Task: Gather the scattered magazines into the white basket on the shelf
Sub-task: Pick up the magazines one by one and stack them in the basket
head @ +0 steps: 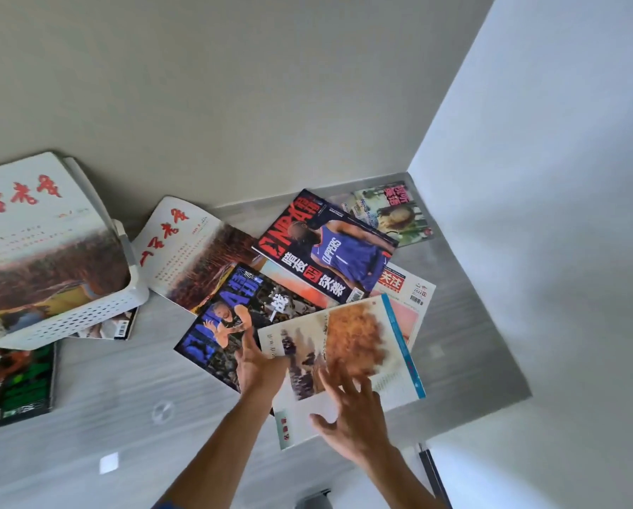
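Note:
The white basket stands at the left of the grey shelf, with a large red-script magazine lying in it. Several magazines overlap at the shelf's right. Among them are another red-script one, a Clippers NBA issue, a dark blue NBA issue and a pale magazine with an orange tree on top, nearest me. My left hand lies at the pale magazine's left edge, fingers stretched over the dark blue issue. My right hand hovers, fingers spread, over the pale magazine's near half.
A dark green basketball magazine lies at the far left, and another magazine pokes out from under the basket. A green-toned magazine sits in the back corner. Walls close the shelf behind and on the right.

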`<action>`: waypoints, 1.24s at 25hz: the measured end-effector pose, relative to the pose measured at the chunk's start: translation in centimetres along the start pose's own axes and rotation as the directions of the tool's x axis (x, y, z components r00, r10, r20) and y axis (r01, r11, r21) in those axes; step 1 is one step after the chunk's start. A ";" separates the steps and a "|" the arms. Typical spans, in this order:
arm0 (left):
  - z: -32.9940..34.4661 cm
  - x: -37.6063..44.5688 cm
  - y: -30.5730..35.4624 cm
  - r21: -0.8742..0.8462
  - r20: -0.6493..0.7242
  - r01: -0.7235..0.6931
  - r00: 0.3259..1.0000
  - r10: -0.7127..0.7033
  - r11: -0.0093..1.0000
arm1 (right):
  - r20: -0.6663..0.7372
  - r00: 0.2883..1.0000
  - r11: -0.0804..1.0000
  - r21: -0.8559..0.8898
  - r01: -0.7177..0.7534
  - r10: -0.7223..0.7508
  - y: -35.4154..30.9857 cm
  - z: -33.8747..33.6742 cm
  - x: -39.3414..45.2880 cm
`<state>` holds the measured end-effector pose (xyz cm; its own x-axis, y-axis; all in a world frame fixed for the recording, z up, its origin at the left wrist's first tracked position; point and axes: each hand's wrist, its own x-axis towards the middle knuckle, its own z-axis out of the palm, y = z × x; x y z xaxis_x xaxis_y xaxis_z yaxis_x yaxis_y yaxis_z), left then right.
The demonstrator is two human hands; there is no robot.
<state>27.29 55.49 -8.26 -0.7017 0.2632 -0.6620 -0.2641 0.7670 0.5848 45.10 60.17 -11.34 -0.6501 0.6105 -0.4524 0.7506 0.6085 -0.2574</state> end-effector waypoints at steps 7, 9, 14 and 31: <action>-4.9 0.9 3.1 -0.397 0.183 0.191 0.975 -0.126 0.898 | -0.037 0.940 0.941 -0.004 0.338 -0.338 1.2 -3.8 -1.0; -7.8 0.6 4.5 -0.494 0.207 0.209 0.971 -0.119 0.844 | -0.294 0.864 0.900 0.031 0.435 -0.408 0.2 -5.9 0.0; -16.2 -0.6 5.4 -0.682 0.066 -0.259 0.910 0.410 0.684 | -0.390 0.915 0.578 0.724 0.376 -0.107 -6.4 -15.2 3.7; -41.6 9.0 2.6 0.043 -0.520 -0.381 0.781 0.347 0.923 | -0.404 0.865 0.603 0.623 0.498 -0.297 -41.2 -20.8 19.4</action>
<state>-7.31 35.52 6.80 -0.9835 0.1670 -0.0702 0.0524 0.6333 0.7721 -0.93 57.46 8.29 -0.8330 0.5524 0.0299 0.2025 0.3548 -0.9127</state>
